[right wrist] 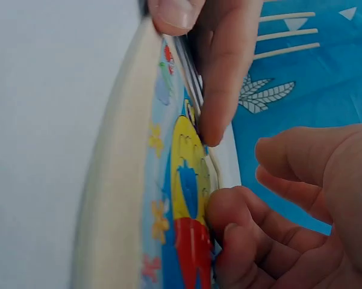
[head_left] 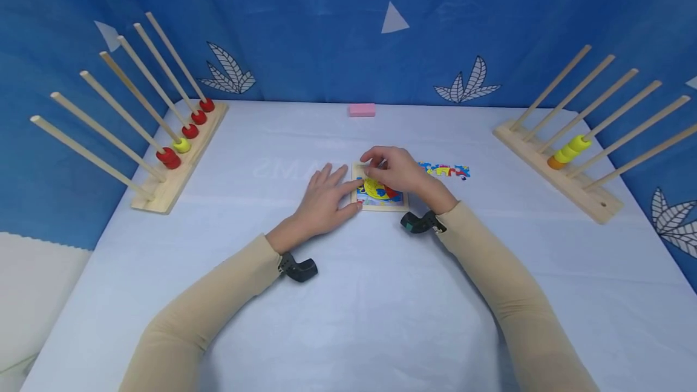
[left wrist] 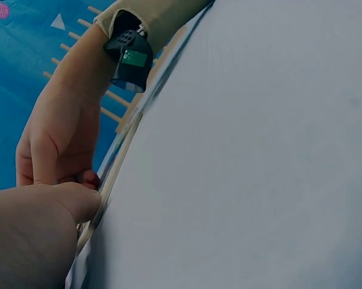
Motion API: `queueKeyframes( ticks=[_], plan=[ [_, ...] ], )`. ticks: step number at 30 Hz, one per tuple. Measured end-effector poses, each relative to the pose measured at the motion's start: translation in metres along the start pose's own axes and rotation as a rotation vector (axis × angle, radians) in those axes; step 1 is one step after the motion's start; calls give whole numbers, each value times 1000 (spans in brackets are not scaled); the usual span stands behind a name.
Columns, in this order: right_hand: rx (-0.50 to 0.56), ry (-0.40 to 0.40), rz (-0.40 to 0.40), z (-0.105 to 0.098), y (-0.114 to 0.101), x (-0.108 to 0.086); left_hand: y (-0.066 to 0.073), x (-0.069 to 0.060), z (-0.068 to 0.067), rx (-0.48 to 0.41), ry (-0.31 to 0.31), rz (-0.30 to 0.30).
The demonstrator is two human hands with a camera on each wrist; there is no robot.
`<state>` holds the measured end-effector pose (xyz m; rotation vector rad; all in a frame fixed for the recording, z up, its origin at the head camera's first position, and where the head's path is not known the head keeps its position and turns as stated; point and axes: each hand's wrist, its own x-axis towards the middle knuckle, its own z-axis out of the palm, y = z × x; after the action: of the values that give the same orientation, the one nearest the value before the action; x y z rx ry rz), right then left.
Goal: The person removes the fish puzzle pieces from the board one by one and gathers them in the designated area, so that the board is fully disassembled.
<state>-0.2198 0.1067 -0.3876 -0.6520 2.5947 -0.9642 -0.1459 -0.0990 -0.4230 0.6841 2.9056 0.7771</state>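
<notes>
A small wooden-framed puzzle (head_left: 381,208) lies on the table, with a yellow, blue and red figure on it. My left hand (head_left: 325,201) has its fingers spread, with thumb and index finger resting on the frame's left side. Over the upper part of the puzzle is my right hand (head_left: 400,169), its fingers bent. In the right wrist view, curled fingertips (right wrist: 226,208) touch the puzzle (right wrist: 193,168) beside the yellow figure; whether they pinch a piece is hidden. Colourful loose pieces (head_left: 449,170) lie right of the puzzle.
A wooden peg rack (head_left: 176,180) with red and yellow beads stands at the left. Another rack (head_left: 579,195), with yellow and orange beads, is at the right. A pink block (head_left: 362,110) lies at the table's back edge, before a blue curtain (head_left: 327,29).
</notes>
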Motion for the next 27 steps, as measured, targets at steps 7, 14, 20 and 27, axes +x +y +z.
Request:
queueKeyframes(
  ticks=[7, 14, 20, 27],
  plan=[
    [-52, -66, -34, 1, 0, -2, 2, 2, 1, 12, 1, -24],
    [-173, -116, -92, 4, -7, -5, 3, 2, -1, 29, -19, -43],
    [-222, -120, -85, 6, -11, -7, 4, 2, -1, 30, -23, -45],
    [-227, -113, -56, 8, -13, -7, 3, 2, -2, 30, -21, -50]
  ],
)
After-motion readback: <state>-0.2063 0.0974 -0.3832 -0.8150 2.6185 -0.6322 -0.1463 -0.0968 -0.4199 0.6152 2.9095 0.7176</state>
